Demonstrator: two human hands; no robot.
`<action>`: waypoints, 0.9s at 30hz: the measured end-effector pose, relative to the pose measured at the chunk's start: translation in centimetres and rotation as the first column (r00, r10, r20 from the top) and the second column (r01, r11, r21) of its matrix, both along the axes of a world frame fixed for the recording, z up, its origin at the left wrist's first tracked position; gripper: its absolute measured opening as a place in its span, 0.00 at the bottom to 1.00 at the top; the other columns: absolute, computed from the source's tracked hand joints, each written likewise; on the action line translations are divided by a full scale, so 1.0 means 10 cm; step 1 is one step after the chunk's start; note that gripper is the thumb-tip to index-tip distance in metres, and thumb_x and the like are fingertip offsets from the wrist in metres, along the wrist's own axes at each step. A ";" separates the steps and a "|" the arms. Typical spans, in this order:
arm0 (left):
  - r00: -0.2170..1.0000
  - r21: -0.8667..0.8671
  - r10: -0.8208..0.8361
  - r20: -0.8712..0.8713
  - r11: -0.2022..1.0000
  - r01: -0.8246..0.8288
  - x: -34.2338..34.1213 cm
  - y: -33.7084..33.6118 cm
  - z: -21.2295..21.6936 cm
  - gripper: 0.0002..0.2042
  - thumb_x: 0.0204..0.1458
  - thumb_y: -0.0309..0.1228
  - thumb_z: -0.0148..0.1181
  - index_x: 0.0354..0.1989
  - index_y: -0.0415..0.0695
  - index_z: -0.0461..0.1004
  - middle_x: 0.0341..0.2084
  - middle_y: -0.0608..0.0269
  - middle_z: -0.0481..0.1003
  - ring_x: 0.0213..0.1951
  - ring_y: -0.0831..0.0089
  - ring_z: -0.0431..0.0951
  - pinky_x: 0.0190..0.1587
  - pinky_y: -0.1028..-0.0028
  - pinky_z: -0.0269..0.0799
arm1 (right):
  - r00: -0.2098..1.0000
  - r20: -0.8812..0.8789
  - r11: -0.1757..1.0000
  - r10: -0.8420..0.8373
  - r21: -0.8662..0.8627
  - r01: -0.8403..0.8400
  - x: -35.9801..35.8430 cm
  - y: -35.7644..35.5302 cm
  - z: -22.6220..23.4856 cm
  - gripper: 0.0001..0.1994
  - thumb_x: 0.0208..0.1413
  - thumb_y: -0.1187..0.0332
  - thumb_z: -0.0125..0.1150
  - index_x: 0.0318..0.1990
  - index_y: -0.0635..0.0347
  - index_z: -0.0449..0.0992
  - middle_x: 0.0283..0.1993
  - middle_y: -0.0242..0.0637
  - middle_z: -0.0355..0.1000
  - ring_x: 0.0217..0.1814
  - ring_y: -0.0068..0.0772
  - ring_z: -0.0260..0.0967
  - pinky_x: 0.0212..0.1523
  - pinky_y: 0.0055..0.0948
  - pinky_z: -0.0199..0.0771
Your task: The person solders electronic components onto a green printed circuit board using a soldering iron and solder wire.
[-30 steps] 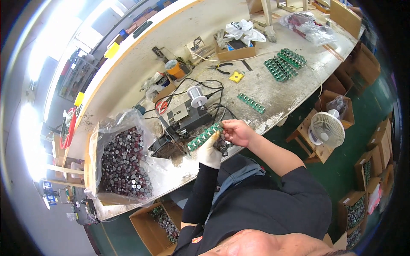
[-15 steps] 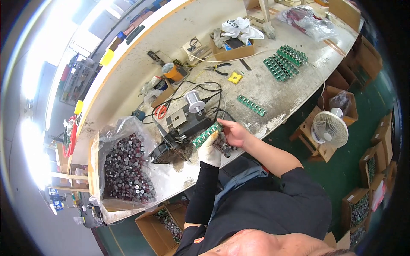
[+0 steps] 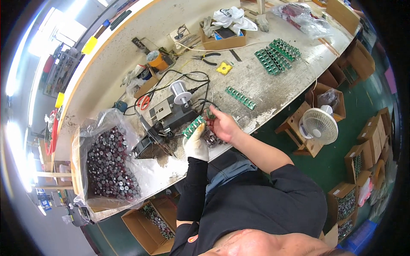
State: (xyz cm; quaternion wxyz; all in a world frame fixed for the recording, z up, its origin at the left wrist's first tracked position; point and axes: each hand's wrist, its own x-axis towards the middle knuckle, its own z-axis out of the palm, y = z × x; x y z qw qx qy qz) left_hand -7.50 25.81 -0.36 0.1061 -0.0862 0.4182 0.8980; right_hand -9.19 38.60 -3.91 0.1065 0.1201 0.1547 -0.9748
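My left hand [image 3: 196, 146], in a white glove, grips a green circuit board strip [image 3: 194, 127] with a row of small parts along it. At the strip's far end is my bare right hand [image 3: 223, 125], its fingers bent around a small green board piece [image 3: 209, 113] that they partly hide. Just beyond the hands stands a dark soldering machine [image 3: 173, 117] carrying a white spool of wire [image 3: 180, 91]. Small dark parts [image 3: 213, 140] lie on the bench under my right hand. Another green strip [image 3: 241, 97] rests to the right of the machine.
A plastic-lined box of small round metal components [image 3: 113, 164] stands at the left. Farther back are pliers [image 3: 207, 58], a yellow piece [image 3: 224, 68], stacked green boards [image 3: 277, 56] and a cardboard box [image 3: 222, 40]. A fan [image 3: 319, 126] stands right of the bench edge [image 3: 273, 121].
My right hand has drawn slightly away from the strip, with a small green piece now at its fingertips. The strip in my left hand looks shorter. The whole view has shifted a little.
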 end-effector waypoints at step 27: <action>0.999 -0.058 -0.043 -0.014 0.997 0.042 0.08 0.06 0.19 0.13 0.49 0.20 0.61 0.44 0.33 0.71 0.36 0.56 0.77 0.36 0.72 0.78 0.42 0.75 0.73 | 1.000 0.016 0.982 0.011 0.191 -0.013 0.09 0.14 0.19 0.10 0.57 0.76 0.52 0.47 0.62 0.69 0.36 0.33 0.71 0.35 0.24 0.68 0.36 0.22 0.68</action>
